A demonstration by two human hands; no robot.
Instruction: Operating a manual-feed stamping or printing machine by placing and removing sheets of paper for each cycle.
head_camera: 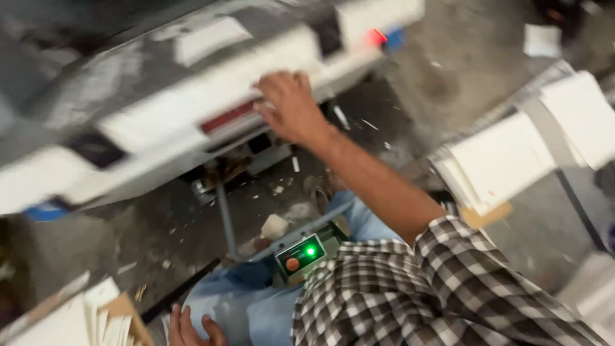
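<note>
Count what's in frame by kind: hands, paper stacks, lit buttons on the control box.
Hands: 2, right hand on the white machine edge, left hand low by the knee
Paper stacks: 2, right and lower left
Control box buttons: 2, green, orange
Total: 6

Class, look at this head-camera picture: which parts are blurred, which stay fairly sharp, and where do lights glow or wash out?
Head view: the white machine edge and paper stacks smear with motion blur; the right hand is soft; the checked sleeve is sharper; the green lamp glows brightly.
</note>
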